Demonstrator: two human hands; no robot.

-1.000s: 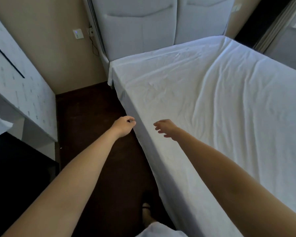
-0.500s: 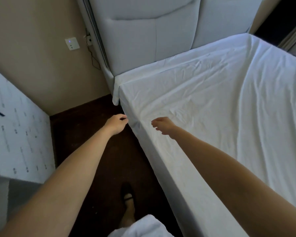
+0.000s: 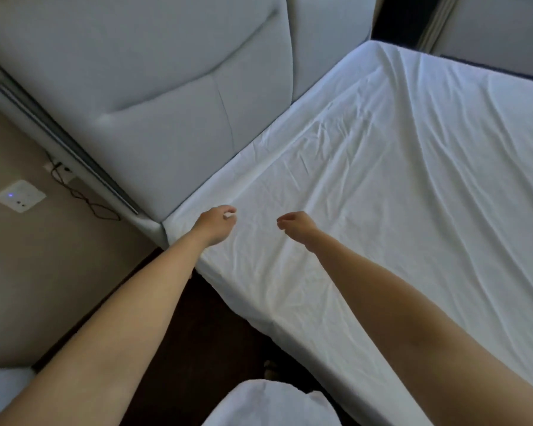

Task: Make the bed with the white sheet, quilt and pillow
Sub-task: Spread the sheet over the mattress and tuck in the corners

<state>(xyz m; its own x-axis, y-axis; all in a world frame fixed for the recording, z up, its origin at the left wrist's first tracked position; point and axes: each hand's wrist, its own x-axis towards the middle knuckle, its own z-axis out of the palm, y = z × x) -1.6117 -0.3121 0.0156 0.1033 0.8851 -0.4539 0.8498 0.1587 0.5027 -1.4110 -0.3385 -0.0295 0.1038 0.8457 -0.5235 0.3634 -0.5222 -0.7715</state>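
With the white sheet [image 3: 366, 210] already lying spread but wrinkled over the mattress, the left hand [image 3: 216, 222] and right hand [image 3: 296, 223] are hovering loosely curled and empty near the headboard [image 3: 166, 96] corner, while quilt and pillow are showing nowhere.

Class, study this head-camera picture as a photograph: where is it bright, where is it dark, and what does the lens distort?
Head view: soft daylight falls on the white sheet, whose creases cast faint shadows; the floor beside the bed is nearly black; the wide lens bows the headboard edges; the left hand and right hand look slightly soft.
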